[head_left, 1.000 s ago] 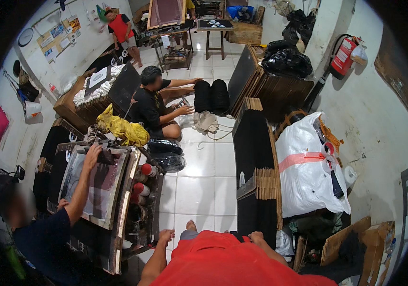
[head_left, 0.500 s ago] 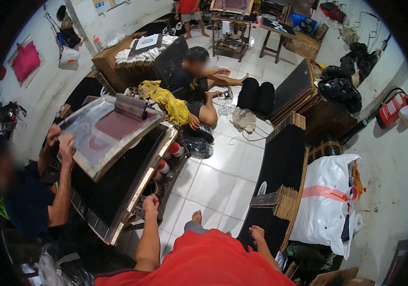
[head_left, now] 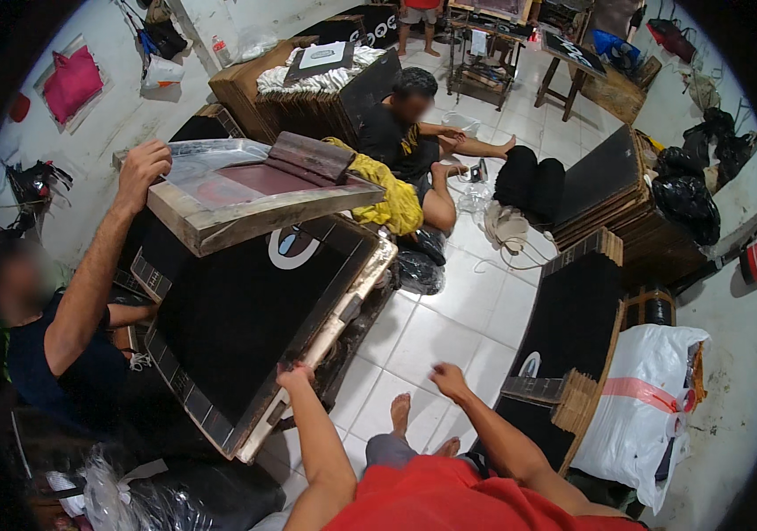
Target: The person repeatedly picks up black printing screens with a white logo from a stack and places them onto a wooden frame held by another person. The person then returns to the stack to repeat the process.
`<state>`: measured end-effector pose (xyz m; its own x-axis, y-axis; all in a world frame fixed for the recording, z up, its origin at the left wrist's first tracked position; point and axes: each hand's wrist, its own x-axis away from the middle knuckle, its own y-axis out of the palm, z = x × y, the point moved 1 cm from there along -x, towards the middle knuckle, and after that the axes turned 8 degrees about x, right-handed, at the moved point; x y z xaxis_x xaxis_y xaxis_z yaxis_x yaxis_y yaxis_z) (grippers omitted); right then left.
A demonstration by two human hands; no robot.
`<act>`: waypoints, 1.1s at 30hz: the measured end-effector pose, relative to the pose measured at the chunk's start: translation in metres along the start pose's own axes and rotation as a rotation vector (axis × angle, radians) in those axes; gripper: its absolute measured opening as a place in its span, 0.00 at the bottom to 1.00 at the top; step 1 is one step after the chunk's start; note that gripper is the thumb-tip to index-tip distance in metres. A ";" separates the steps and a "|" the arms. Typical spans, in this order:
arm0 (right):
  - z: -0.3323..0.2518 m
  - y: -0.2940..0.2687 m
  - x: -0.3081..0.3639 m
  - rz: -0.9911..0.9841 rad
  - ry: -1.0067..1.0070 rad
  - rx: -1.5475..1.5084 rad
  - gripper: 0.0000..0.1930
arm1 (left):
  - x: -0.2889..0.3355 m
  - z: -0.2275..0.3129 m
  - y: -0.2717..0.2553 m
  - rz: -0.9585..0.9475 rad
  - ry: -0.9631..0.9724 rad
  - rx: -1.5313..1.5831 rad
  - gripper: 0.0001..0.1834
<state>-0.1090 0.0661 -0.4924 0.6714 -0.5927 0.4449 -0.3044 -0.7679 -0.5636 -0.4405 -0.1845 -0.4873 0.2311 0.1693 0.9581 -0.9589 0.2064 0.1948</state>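
My left hand (head_left: 294, 374) is at the near right edge of a flat board covered with black cloth (head_left: 228, 327), its fingers curled over the pale rim. A round white print with a dark figure (head_left: 294, 246) shows at the board's far end. My right hand (head_left: 449, 379) hangs above the tiled floor, fingers curled in, with nothing visible in it. Over the far left of the board a co-worker's raised hand (head_left: 144, 168) holds up a wooden-framed printing screen (head_left: 263, 212), tilted. A wide squeegee (head_left: 307, 159) rests on the screen.
A yellow cloth (head_left: 387, 195) lies beyond the board. Another person (head_left: 396, 133) sits on the floor ahead, near black rolls (head_left: 529, 181). At right stand a stack of black-covered boards (head_left: 564, 327) and a white plastic-wrapped bundle (head_left: 635, 389). White tiles (head_left: 422, 341) run between.
The co-worker's screen has been raised and turned, uncovering the round print. My left hand has come onto the board's edge. My right hand has moved forward and inward, its fingers now curled.
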 end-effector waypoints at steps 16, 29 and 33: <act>-0.243 0.077 -0.075 -0.484 0.007 -1.469 0.07 | 0.155 0.018 -0.077 -0.662 -0.167 -0.970 0.14; -0.052 -0.085 0.261 0.093 0.042 -1.677 0.19 | 0.307 0.024 -0.094 -1.452 0.314 -1.758 0.10; -0.011 -0.118 0.360 0.288 -0.067 -1.700 0.22 | 0.294 -0.070 -0.070 -1.588 0.665 -1.839 0.21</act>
<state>0.1606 -0.0594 -0.2581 0.4824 -0.7698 0.4179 -0.6976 -0.0492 0.7148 -0.2943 -0.0817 -0.2339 0.6107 -0.7775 0.1500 0.7820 0.5625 -0.2685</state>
